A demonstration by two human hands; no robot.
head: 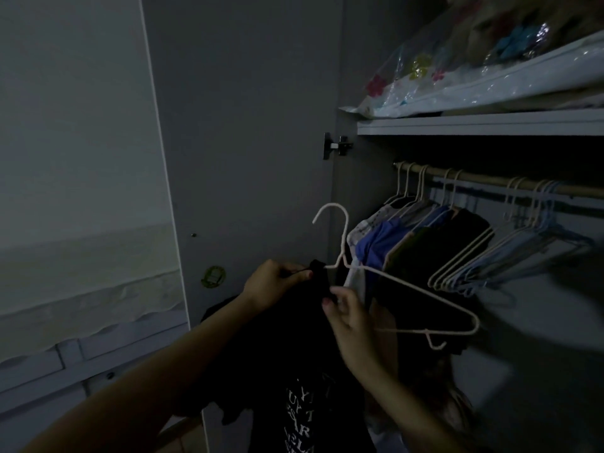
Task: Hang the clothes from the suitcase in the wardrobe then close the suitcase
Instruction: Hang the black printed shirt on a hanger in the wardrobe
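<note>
Both hands are busy in front of the open wardrobe. Left hand (273, 282) is pinched shut on the neck of a black printed shirt (294, 371), holding it up near the shoulder of a pale wire hanger (408, 299). Right hand (351, 322) has its fingers curled around the hanger's lower left part, thumb pressing dark cloth there. My forearms reach up from the near edge, wrists bent inward toward each other.

As I judge it, I'm midway: several garments (408, 243) already hang on the rail (490, 179) to the far right, with a bunch of empty hangers (510, 253) beside them. This shirt isn't yet fully on its hanger, and it isn't on the rail. The suitcase is out of sight, so I can't tell what remains inside, and closing it is presumably left to do.
</note>
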